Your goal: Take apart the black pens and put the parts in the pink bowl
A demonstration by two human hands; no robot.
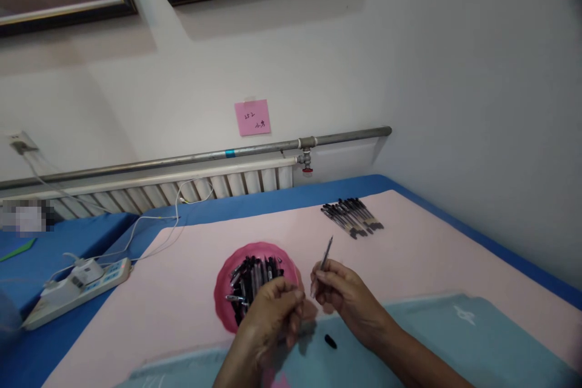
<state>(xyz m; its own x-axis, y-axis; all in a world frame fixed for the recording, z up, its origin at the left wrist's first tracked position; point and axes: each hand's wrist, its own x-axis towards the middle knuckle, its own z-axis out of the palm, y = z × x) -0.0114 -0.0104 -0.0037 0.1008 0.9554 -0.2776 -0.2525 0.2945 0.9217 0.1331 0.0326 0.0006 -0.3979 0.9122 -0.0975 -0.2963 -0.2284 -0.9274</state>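
Note:
My right hand pinches a thin pen part that points up and away from me. My left hand is curled closed just left of it, at the near edge of a red bowl; what its fingers hold is hidden. The bowl is filled with several black pen parts. A small black cap lies on the light blue mat below my right hand. A row of several assembled black pens lies farther back to the right on the pink cloth.
A white power strip with cables lies at the left on the blue table cover. A radiator and a grey pipe run along the wall, with a pink note above. The table's right edge meets the wall.

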